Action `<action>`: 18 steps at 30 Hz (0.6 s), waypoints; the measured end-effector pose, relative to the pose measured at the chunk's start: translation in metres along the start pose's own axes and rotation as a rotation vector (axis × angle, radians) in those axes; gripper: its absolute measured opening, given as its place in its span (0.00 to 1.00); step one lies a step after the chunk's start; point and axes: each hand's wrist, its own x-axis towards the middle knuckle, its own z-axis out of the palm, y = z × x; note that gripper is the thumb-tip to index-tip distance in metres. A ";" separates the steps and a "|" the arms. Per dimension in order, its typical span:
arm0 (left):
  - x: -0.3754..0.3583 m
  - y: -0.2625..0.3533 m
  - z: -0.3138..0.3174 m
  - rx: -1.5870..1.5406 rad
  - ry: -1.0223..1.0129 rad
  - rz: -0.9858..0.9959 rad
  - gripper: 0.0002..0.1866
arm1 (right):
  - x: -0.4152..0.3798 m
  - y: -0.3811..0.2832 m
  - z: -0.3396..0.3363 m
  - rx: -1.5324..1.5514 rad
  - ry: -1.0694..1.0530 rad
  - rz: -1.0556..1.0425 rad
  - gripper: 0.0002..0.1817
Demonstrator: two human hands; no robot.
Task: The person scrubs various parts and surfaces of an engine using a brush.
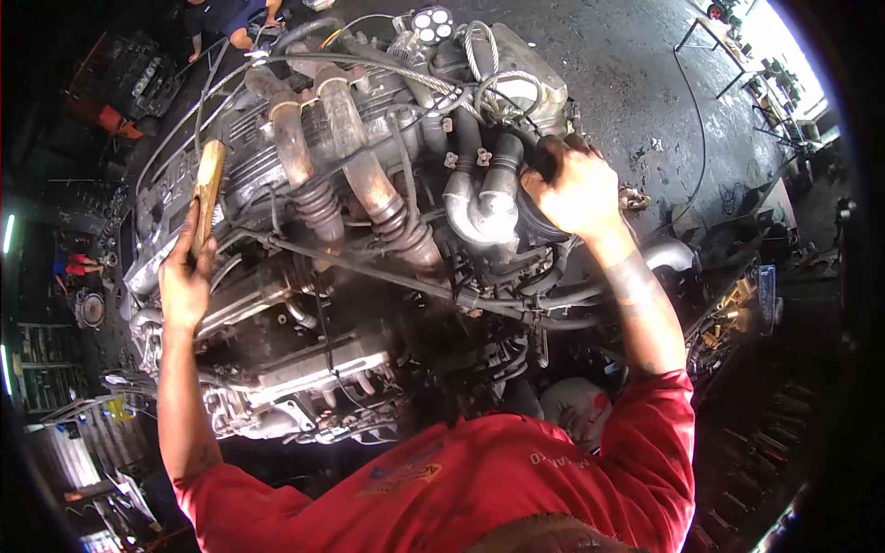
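Engine (249,161) fills the middle of the view, its ribbed cover lying toward ten o'clock and two rust-marked pipes (351,129) crossing it toward eleven. At nine o'clock the left hand (187,284) has thumb and fingers clamped on the lower end of a yellowish stick (210,175), which stands tilted, its free end pointing just past twelve, beside the engine's left edge. Whether the stick is wood or metal, the glare does not settle.

At two o'clock the right hand (579,189) is bent over a dark part (548,158), just beside the bright forked pipe (481,214) at one o'clock. Its fingers look curled, but their tips are lost in shadow, so I cannot tell whether they close on that part or only lean on it.

Good handling here, as I judge it, means a firm grip low on the stick, with its free end kept clear of the ribbed cover. The right hand does best with its weight spread over solid metal, away from the braided cable (442,86) near twelve, which could snag a finger. With the arms spread this wide, a level stance would help. Another person's hand (241,39) shows at the rim near eleven, well apart from the stick.
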 end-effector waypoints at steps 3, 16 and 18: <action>0.026 -0.007 -0.001 -0.008 -0.140 -0.028 0.24 | -0.001 -0.005 -0.004 -0.014 -0.037 0.042 0.20; 0.146 0.072 -0.002 -0.155 -0.306 0.228 0.25 | -0.003 -0.002 -0.001 -0.020 0.021 0.051 0.20; 0.131 0.080 -0.017 -0.228 -0.411 0.219 0.26 | -0.003 -0.001 0.001 -0.046 0.018 0.056 0.19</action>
